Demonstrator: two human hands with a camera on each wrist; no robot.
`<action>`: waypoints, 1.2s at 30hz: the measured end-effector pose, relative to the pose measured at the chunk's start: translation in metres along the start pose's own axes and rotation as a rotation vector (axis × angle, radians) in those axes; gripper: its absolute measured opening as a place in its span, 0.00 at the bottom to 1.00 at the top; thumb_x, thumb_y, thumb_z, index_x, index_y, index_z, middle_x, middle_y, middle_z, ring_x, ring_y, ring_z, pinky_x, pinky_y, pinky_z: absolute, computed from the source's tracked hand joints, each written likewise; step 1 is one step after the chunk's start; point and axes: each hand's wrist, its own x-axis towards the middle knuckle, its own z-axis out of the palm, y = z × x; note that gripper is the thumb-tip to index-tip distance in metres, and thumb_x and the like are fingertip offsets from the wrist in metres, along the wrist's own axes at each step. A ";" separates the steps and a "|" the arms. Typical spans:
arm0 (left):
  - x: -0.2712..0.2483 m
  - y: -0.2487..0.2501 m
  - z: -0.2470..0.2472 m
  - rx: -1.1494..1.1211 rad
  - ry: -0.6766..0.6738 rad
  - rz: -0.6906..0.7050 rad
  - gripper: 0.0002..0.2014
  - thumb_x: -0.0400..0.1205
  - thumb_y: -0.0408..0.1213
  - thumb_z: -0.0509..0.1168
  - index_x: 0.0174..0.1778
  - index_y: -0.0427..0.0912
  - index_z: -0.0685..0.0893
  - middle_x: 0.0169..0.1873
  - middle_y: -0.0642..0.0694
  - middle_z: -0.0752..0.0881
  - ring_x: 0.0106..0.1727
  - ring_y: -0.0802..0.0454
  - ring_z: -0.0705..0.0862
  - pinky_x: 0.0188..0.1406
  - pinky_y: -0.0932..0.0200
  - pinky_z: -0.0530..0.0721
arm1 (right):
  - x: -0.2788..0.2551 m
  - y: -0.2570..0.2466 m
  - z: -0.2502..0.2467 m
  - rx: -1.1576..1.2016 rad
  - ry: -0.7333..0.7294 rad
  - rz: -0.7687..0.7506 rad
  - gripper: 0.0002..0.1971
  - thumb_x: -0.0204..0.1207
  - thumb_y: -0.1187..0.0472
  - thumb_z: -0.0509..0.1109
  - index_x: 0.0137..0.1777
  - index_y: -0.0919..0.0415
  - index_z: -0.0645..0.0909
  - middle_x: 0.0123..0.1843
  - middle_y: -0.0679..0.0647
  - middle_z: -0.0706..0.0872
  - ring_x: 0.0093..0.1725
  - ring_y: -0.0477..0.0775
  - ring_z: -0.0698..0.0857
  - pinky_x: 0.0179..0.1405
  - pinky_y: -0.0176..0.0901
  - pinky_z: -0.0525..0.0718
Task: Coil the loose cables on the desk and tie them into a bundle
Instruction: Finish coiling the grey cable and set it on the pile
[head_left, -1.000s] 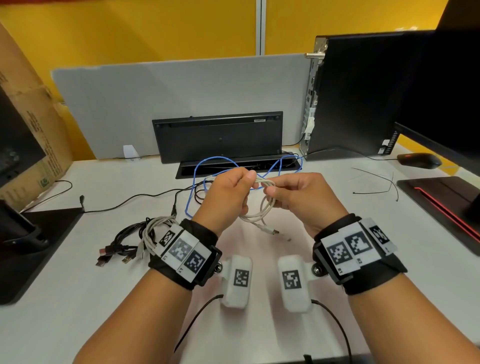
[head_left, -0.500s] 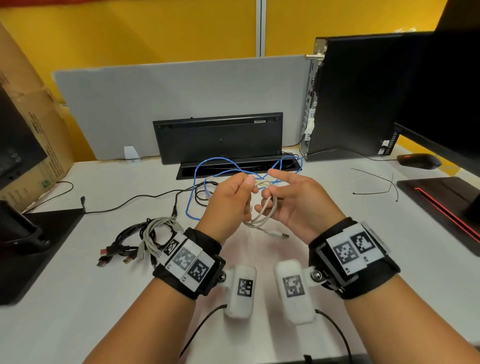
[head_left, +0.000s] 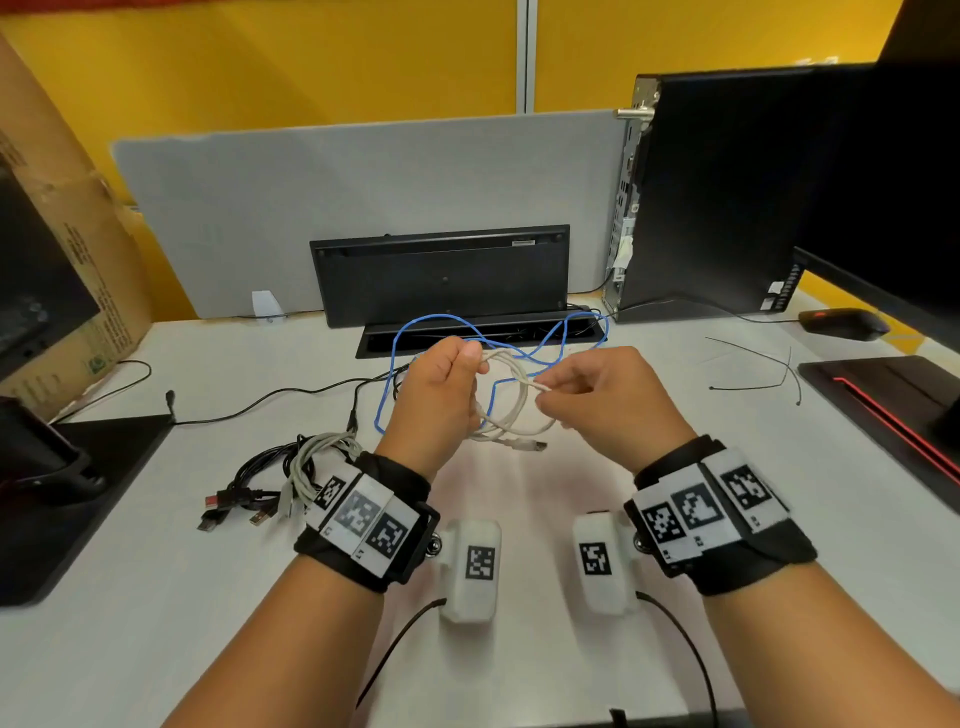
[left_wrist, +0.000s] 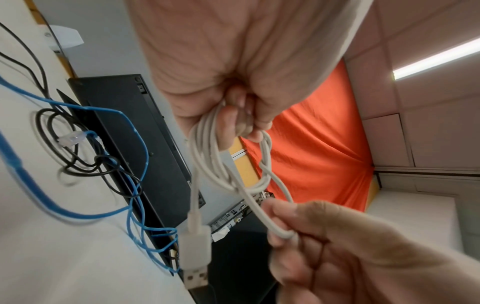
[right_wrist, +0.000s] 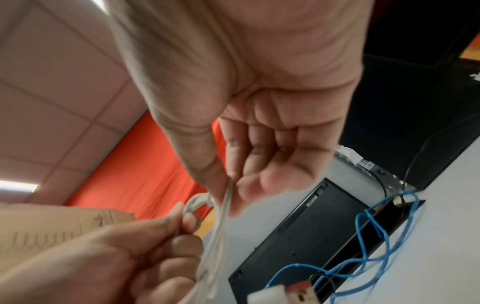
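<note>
Just above the desk (head_left: 675, 519), the left hand (head_left: 436, 400) squeezes the white cable (head_left: 511, 410) loops so they stay round (plug dangling), while the right hand (head_left: 608, 400) pinches one loop to wrap it.

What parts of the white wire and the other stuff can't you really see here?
- White cable: where it passes inside the left hand, head view, hidden by curled fingers.
- Its other end: right wrist view, blurred beside the right hand.
- Cable bundle on the desk: head view, partly behind the left wristband.
- Plug pins: too blurred.
</note>
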 end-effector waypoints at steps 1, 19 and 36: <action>0.000 -0.001 -0.001 0.002 0.016 -0.003 0.16 0.90 0.38 0.53 0.36 0.42 0.75 0.23 0.51 0.68 0.21 0.57 0.66 0.21 0.63 0.68 | 0.000 0.001 -0.002 -0.031 -0.017 0.001 0.05 0.70 0.65 0.76 0.34 0.58 0.89 0.28 0.47 0.88 0.26 0.38 0.82 0.31 0.32 0.79; -0.006 0.000 0.004 -0.365 0.022 -0.174 0.15 0.90 0.39 0.51 0.38 0.41 0.71 0.26 0.49 0.60 0.25 0.55 0.57 0.23 0.60 0.56 | 0.001 0.008 -0.009 -0.270 0.085 -0.165 0.05 0.73 0.67 0.76 0.45 0.58 0.92 0.40 0.52 0.87 0.44 0.50 0.85 0.49 0.41 0.82; -0.012 0.005 0.013 -0.716 0.059 -0.205 0.15 0.91 0.40 0.50 0.40 0.41 0.71 0.23 0.50 0.61 0.19 0.59 0.59 0.19 0.65 0.62 | -0.006 0.001 0.007 0.272 -0.061 -0.142 0.19 0.76 0.68 0.69 0.36 0.40 0.91 0.38 0.36 0.91 0.40 0.31 0.87 0.35 0.22 0.78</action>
